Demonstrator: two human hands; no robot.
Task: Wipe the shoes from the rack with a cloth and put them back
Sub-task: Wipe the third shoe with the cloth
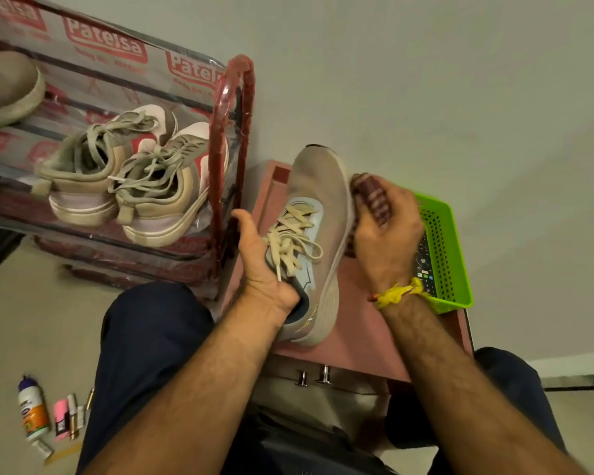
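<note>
1. The left hand [264, 265] has its fingers pushed down into the opening of a beige shoe [318, 214]; the thumb lies outside along the laces. The fingers themselves are hidden inside, so their curl cannot be seen, but the hand grips the shoe by its collar.
2. The shoe rests on a pink cabinet top [364, 323], toe pointing away from the fingers, heel close to the cabinet's near edge.
3. The right hand [388, 234] curls its fingers round a bunched dark red striped cloth [371, 197] and presses it against the shoe's outer side edge, just beyond the laces.
4. Just past the right hand's knuckles stands a green perforated basket [450, 248], touching or nearly touching the wrist; a remote control lies in it.
5. Just beside the left thumb rises the red plastic-wrapped end frame of the shoe rack [234, 138], leaving only a narrow gap.
6. Beyond that frame, a pair of worn beige sneakers [127, 180] sits on a rack shelf, heels outward.
7. Ahead of the toe there is only bare wall.
</note>
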